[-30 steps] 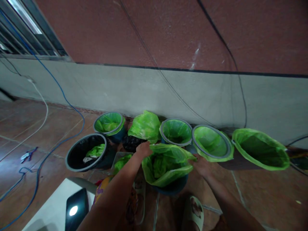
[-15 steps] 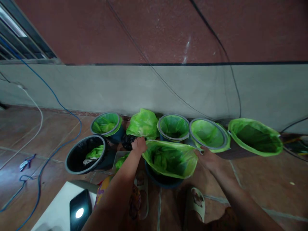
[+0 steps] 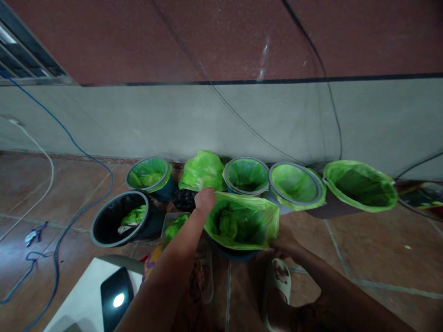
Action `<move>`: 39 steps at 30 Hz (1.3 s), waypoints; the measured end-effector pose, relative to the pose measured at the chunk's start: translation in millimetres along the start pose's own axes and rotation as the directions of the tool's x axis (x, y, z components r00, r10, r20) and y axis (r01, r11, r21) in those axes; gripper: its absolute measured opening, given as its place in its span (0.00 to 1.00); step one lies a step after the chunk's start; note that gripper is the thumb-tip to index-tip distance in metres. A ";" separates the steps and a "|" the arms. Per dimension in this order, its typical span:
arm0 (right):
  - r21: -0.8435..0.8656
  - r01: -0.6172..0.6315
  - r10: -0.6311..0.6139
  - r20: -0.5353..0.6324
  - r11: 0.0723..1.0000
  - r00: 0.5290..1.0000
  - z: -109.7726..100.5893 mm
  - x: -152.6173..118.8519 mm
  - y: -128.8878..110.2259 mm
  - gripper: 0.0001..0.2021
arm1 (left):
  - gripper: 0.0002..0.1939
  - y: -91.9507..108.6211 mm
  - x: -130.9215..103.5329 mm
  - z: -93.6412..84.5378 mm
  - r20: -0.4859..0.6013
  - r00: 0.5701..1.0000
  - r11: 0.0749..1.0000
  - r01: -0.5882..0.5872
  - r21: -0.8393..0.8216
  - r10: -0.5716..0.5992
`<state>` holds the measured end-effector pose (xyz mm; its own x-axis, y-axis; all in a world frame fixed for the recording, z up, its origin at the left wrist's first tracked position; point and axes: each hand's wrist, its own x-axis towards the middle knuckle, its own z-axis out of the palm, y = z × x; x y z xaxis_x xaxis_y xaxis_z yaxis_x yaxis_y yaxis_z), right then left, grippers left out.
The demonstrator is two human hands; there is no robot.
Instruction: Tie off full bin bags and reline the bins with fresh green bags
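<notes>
A green plastic bag [image 3: 244, 223] lines the dark blue bin [image 3: 238, 254] between my feet, its mouth spread wide and its edge folded outward. My left hand [image 3: 205, 199] is closed on the bag's far left edge. At the near right, my right hand [image 3: 283, 245] grips the same edge low down; its fingertips are partly hidden in shadow. More crumpled green plastic lies inside the bag.
Lined bins [image 3: 246, 176] stand along the wall, with a full green bag [image 3: 201, 171] among them. A black bin [image 3: 121, 219] sits to the left. A phone [image 3: 116, 297] lies on a white surface [image 3: 81, 295]. A blue cable [image 3: 83, 210] crosses the floor.
My right hand has slid down and toward me along the bag's right edge. The left hand keeps its grip at the far left edge. The view has shifted slightly.
</notes>
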<state>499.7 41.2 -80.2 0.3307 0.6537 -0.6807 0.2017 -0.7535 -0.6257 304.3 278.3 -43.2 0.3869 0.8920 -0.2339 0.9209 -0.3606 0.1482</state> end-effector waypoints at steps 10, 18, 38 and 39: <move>0.394 0.145 -0.104 -0.124 0.908 0.987 -39.8 -13.4 -43.1 0.16 | 0.13 -0.1 -2.0 -28.6 -0.086 0.995 0.968 -0.071 -0.243 0.052; 0.565 0.340 -0.298 -0.170 0.751 0.939 -32.4 -27.9 -84.1 0.19 | 0.09 19.1 -22.2 -55.1 -0.013 0.906 0.491 -0.241 -0.837 0.423; 0.308 0.600 -0.562 -0.213 0.738 0.800 -8.6 -26.2 -109.2 0.27 | 0.10 51.2 -41.8 -57.4 -0.219 0.872 0.189 -0.327 -0.926 0.437; 0.276 0.597 -0.572 -0.173 0.753 0.802 -1.0 -22.8 -110.3 0.29 | 0.09 56.2 -43.8 -56.1 -0.233 0.874 0.211 -0.347 -0.914 0.427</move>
<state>470.8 109.4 4.7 0.3094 0.9431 -0.1215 0.0954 -0.1579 -0.9828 336.4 234.2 29.3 0.7202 0.6888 0.0826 0.0165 -0.1360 0.9906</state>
